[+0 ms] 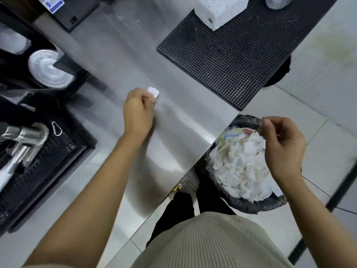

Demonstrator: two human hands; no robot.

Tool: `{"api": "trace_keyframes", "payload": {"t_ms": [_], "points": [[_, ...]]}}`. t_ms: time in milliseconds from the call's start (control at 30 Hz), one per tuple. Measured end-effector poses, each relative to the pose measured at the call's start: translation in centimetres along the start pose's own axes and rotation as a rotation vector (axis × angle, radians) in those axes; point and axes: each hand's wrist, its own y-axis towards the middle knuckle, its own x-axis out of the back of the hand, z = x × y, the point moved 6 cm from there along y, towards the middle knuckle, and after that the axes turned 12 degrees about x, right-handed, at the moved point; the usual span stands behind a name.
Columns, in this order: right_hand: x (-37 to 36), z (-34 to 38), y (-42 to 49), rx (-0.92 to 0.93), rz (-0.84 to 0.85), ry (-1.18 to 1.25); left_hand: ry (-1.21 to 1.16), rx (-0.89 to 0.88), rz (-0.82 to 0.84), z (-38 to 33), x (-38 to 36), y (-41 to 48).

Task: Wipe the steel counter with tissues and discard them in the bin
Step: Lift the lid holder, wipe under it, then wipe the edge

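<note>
The left hand (137, 111) rests on the steel counter (179, 132) with its fingers curled shut around a small folded white tissue (153, 92), which pokes out past the knuckles and touches the metal. The forearm stretches across the counter from the lower left. The right hand (282, 144) is held off the counter's edge, directly over the bin (245, 205) — its thumb and forefinger are pinched close together at the top, but whether a scrap sits between them cannot be told, since only a thin pale sliver shows there. The bin stands on the tiled floor (318, 120) just beside the counter's edge, lined with a black bag and heaped nearly to its rim with crumpled white tissues (239, 163). Farther back on the counter lies a black rubber grid mat (228, 53), and on its far end stands a white tissue pack (218, 10) with small dots; a clear cup (278, 1) sits at the mat's upper corner, cut off by the frame. To the left of the counter, a black rack (38, 151) holds shiny steel tools (27, 138) and a metal clip (56, 128), and above it a stack of clear plastic lids (48, 68) shows in a dark holder. The person wears a pale ribbed top (212, 244) — dark trousers and a light shoe (190, 181) show below the counter's edge.
</note>
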Motion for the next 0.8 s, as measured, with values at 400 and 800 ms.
{"api": "trace_keyframes", "payload": {"t_ms": [400,800], "points": [[-1.8,0.5,0.6,0.069,0.12,0.031,-0.191,-0.149,0.374,-8.2,-7.8,-12.3],[-8.5,5.5,-4.3,0.214,0.364,0.117,0.05,0.466,-0.135,15.1,12.3,-17.4]]}}
